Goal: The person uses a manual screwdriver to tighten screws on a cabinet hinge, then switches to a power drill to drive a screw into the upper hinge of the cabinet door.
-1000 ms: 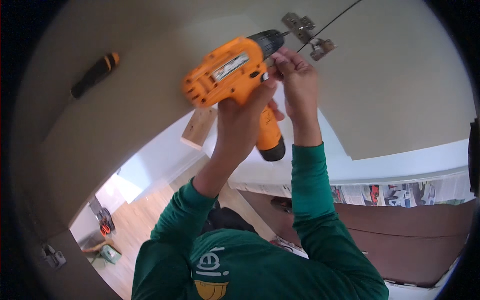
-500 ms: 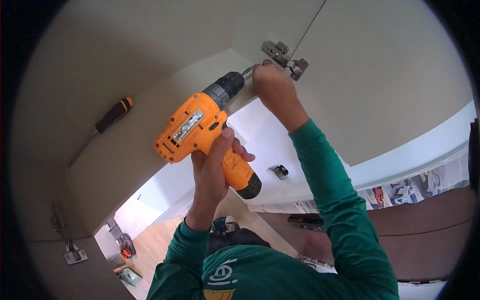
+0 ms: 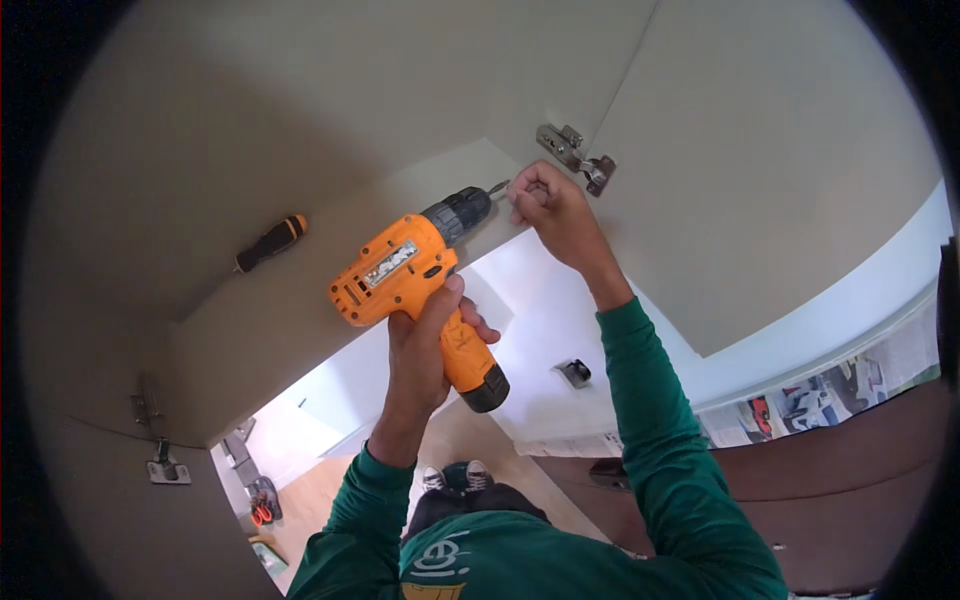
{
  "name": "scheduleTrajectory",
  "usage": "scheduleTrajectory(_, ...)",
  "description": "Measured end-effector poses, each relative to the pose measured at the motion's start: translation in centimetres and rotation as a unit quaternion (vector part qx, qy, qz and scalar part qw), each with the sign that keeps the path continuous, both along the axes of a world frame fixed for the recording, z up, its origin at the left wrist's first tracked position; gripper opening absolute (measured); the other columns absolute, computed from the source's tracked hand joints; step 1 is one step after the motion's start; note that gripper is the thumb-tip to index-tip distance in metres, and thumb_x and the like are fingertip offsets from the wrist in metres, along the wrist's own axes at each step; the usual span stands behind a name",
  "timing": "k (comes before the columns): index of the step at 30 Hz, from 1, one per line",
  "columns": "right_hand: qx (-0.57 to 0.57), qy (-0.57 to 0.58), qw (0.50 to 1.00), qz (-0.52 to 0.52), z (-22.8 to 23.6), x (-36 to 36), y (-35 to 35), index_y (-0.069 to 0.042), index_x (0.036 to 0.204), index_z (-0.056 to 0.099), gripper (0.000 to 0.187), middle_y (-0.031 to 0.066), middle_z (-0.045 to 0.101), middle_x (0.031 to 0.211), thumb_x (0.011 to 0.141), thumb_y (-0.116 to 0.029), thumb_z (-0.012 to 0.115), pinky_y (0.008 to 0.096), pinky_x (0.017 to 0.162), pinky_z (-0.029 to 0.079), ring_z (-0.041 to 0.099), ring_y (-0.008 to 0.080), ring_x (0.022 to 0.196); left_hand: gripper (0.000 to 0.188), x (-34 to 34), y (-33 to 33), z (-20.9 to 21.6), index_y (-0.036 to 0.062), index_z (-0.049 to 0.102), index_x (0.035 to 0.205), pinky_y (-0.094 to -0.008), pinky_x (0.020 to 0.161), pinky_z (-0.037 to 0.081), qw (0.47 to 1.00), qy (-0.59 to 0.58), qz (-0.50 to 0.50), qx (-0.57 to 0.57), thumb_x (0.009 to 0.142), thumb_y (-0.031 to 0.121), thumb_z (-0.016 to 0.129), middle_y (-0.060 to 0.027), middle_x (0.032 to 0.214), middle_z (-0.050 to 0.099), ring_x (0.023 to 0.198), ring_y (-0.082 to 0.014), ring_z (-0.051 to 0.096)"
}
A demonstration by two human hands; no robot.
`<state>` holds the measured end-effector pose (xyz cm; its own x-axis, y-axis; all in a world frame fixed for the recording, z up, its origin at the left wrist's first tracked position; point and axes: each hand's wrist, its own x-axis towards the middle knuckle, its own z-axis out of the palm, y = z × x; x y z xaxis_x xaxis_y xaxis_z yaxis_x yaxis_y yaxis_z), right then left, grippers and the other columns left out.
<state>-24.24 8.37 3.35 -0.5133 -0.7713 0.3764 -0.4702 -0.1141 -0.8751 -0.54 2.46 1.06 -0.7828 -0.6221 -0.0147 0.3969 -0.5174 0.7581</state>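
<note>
My left hand is wrapped round the handle of an orange and black cordless drill, which points up and to the right. A thin driver bit sticks out of its black chuck. My right hand is closed, thumb and fingers curled together at the tip of the bit; whatever they pinch is too small or hidden to make out. Just beyond that hand, a metal cabinet hinge spans the cabinet side and the pale door panel.
A screwdriver with a black and orange handle lies on the cabinet board to the left. Another hinge sits at the lower left. A small dark fitting is on the white surface below. Orange-handled scissors are at the lower left.
The view has shifted, so the cabinet appears lower. My right hand has turned and drawn slightly away from the hinge, showing more of its curled fingers. The drill stays in my left hand.
</note>
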Motion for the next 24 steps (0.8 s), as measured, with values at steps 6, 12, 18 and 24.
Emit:
scheduleTrajectory(6,-0.055,-0.042,0.997,0.026,-1.1,-1.1,-0.9,-0.002,0.1,0.057,0.005,0.0021,0.061,0.09,0.102,-0.007,0.058,0.0264,0.068,0.054,0.064,0.0108,0.076,0.022,0.2,-1.0,0.4,0.0056,0.056,0.108,-0.0365,0.065,0.063,1.0,-0.012,0.008,-0.008,0.098,0.023,0.067,-0.0035,0.074,0.061,0.064,-0.0147,0.066)
scheduleTrajectory(12,-0.037,0.053,0.998,0.001,0.1,-0.7,-1.1,-0.001,0.096,0.055,0.009,0.0057,0.059,0.087,0.103,-0.003,0.05,0.0282,0.065,0.052,0.062,0.0118,0.07,0.022,0.2,-1.8,0.1,0.0112,0.056,0.11,-0.038,0.066,0.062,0.999,-0.037,-0.01,-0.039,0.101,0.029,0.064,-0.0029,0.074,0.061,0.066,-0.0165,0.067)
scheduleTrajectory(18,-0.056,0.125,0.99,0.021,0.1,-1.0,-1.6,0.001,0.095,0.054,0.014,0.0086,0.055,0.087,0.105,-0.005,0.047,0.0308,0.062,0.05,0.059,0.0142,0.066,0.023,-0.1,-1.9,-0.1,0.0114,0.056,0.112,-0.0376,0.066,0.061,0.998,-0.044,-0.014,-0.031,0.101,0.029,0.064,-0.0027,0.074,0.061,0.065,-0.0169,0.066)
scheduleTrajectory(24,-0.065,0.128,0.989,0.029,-0.1,-1.3,-1.7,0.0,0.095,0.054,0.015,0.0082,0.055,0.089,0.107,-0.006,0.046,0.0299,0.062,0.052,0.06,0.0143,0.066,0.022,-0.3,-1.9,-0.2,0.0115,0.056,0.112,-0.0373,0.065,0.061,0.998,-0.043,-0.021,-0.026,0.101,0.029,0.064,-0.0026,0.074,0.061,0.065,-0.0172,0.066)
